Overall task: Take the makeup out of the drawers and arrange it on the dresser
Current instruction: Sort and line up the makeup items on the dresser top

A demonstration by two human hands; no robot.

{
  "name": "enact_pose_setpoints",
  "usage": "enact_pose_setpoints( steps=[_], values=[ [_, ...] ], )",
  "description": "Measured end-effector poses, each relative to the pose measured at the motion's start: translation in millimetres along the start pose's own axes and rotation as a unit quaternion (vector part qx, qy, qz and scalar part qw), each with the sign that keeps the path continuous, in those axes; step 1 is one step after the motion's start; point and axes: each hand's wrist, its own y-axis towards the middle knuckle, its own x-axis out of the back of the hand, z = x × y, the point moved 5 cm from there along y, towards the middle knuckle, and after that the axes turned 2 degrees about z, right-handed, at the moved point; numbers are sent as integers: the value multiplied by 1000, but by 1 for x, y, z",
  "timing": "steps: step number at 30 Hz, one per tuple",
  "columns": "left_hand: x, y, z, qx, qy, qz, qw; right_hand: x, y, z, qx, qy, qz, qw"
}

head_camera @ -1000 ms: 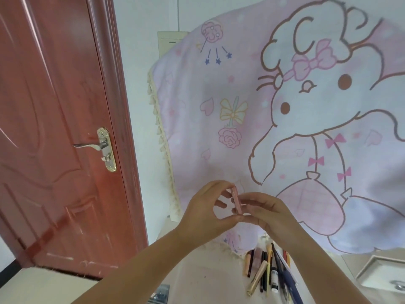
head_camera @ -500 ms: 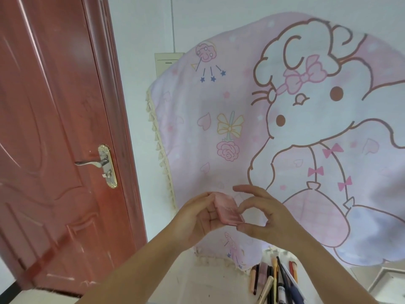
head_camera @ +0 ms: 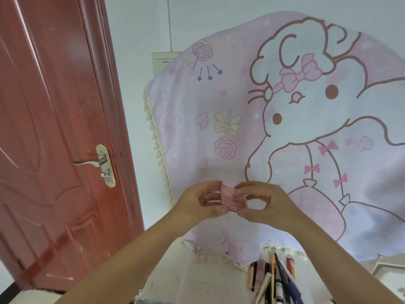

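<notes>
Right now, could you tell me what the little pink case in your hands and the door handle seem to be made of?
Pink case: probably glossy, slightly translucent plastic, judging by its soft sheen. Door handle: metal with a polished silvery finish; it shows bright reflections.

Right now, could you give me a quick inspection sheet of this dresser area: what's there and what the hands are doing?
Surface: pale dresser top, scuffed, partly under a draped cloth.
Job's things: small pink compact held up in the air; row of pencils and tubes lying on the dresser.
Clutter: nothing seen.
Hands: left hand and right hand both pinch the compact from opposite sides.
Cables: one thin cable running up the wall.
Surroundings: pink cartoon cloth hanging behind; red door with a metal handle on the left; a white drawer corner at right.
</notes>
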Motion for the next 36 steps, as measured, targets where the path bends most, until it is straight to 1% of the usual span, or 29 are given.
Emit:
enact_pose_setpoints(
  steps=[4, 6, 9, 13, 16, 20, 24, 28, 31, 33, 36],
  values=[
    [1, 1, 3, -11, -11, -12, 1000, -1, 1, -4, -20, 67, -39, 997],
    [2, 1, 7, -10, -19, -21, 1000, -3, 2, -6, -44, 83, -55, 994],
    [0, 2, 11, -2, -13, -15, 1000, 2, 4, -10, -81, 114, -87, 986],
    [4, 7, 7, 3, -22, -24, 999, 3, 12, -7, -110, 114, -50, 986],
    [4, 10, 3, 7, -27, -11, 1000, 7, 15, -9, -174, 184, -69, 965],
    [4, 10, 7, 33, -35, 3, 999, 10, 16, -16, -208, 170, -88, 959],
    [-2, 8, 20, 52, -19, 11, 998, 13, 9, -35, -277, 213, -125, 929],
    [-15, 3, 47, 82, 28, 23, 996, 10, -13, -61, -348, 208, -99, 909],
    [-35, -9, 83, 119, 81, 45, 989, 0, -43, -88, -397, 191, -88, 894],
    [-52, -22, 115, 161, 125, 58, 977, -13, -70, -112, -431, 176, -82, 881],
    [-74, -44, 170, 224, 169, 89, 956, -45, -113, -149, -501, 165, -68, 847]
  ],
)
